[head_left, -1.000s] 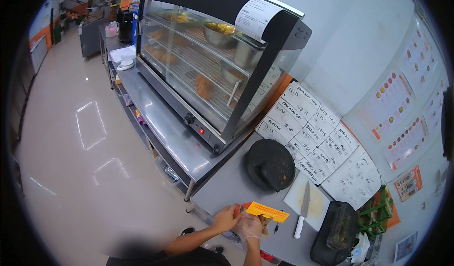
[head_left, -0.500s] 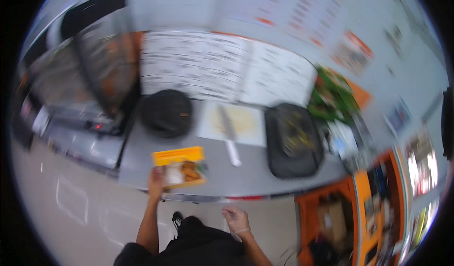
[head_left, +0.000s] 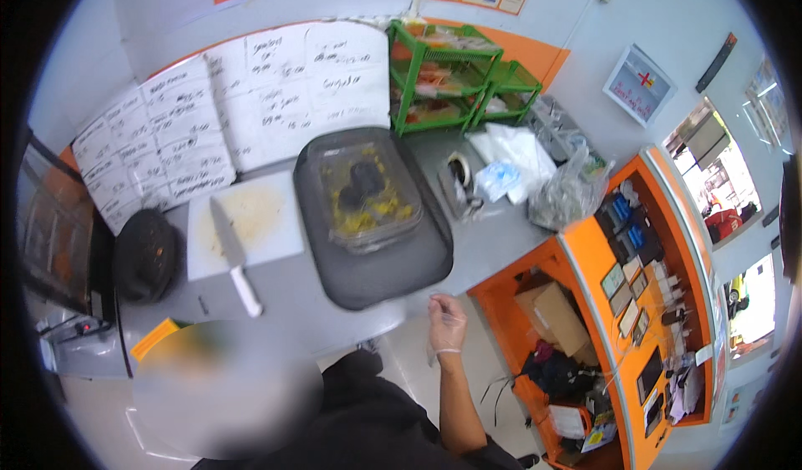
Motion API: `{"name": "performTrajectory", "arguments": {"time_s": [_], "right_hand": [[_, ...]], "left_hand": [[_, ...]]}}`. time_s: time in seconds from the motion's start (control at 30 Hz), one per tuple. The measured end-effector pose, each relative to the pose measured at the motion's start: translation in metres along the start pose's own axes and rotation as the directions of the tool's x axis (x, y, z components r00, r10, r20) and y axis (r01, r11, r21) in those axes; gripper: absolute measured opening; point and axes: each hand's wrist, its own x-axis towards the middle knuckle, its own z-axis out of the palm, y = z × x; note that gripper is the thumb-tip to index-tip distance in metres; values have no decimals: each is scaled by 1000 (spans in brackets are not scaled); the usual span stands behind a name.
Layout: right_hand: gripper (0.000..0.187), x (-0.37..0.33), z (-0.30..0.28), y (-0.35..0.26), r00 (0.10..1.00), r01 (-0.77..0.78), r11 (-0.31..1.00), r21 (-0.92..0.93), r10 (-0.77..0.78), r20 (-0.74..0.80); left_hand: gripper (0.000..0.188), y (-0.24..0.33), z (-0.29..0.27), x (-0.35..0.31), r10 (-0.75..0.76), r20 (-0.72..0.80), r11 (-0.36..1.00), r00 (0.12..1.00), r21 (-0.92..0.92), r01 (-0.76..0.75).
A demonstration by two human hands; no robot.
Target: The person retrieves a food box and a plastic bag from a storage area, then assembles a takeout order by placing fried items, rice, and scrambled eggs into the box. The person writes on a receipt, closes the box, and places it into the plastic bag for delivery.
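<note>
My right hand (head_left: 449, 324), in a clear plastic glove, hangs just off the counter's front edge near the black tray (head_left: 372, 286). Its fingers are curled together, and no object shows in them. A large blurred patch at the lower left covers the spot where my left hand would be, so that hand does not show. Beside the patch, a yellow corner of the food box (head_left: 156, 339) sticks out; its contents are hidden. On the tray rests a clear plastic container (head_left: 368, 198) with yellow-green bits and dark pieces inside.
A white-handled knife (head_left: 234, 257) lies across a white cutting board (head_left: 200, 248). Left of it stands a round black pan-like item (head_left: 144, 257). Green racks (head_left: 405, 90), plastic bags (head_left: 572, 190) and a tape dispenser (head_left: 458, 177) sit to the right. An orange shelf unit (head_left: 576, 253) borders the counter.
My view has swung right, so the counter items appear farther left. The food box, held in my left hand before, is now mostly covered by blur. My right hand remains gloved and curled.
</note>
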Motion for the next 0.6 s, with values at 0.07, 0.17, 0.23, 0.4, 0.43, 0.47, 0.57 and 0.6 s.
{"name": "performTrajectory", "arguments": {"time_s": [0.07,0.17,0.23,0.4,0.43,0.47,0.57,0.6], "right_hand": [[14,56,-16,1,1000,18,999,-34,-18,7],[25,142,-32,-18,994,105,932,-347,-85,71],[29,214,-19,-28,979,156,944,-290,-108,175],[26,396,62,11,808,519,731,-443,-251,533],[28,425,80,22,801,537,658,-528,-202,563],[30,449,102,29,780,559,626,-543,-176,601],[36,515,163,34,772,537,555,-636,-19,635],[40,527,183,34,775,479,540,-692,110,622]], "left_hand": [[51,84,19,10,159,28,984,987,-89,-155],[48,188,28,-3,303,8,929,953,-224,-294],[47,242,35,-13,347,-14,895,938,-292,-336],[43,273,72,-32,265,-39,881,964,-397,-258],[42,270,87,-37,209,-33,890,977,-408,-204],[41,263,99,-46,147,-40,891,988,-429,-150],[39,243,143,-76,-35,-25,877,999,-481,19],[39,240,157,-89,-92,-19,861,996,-504,70]]}}
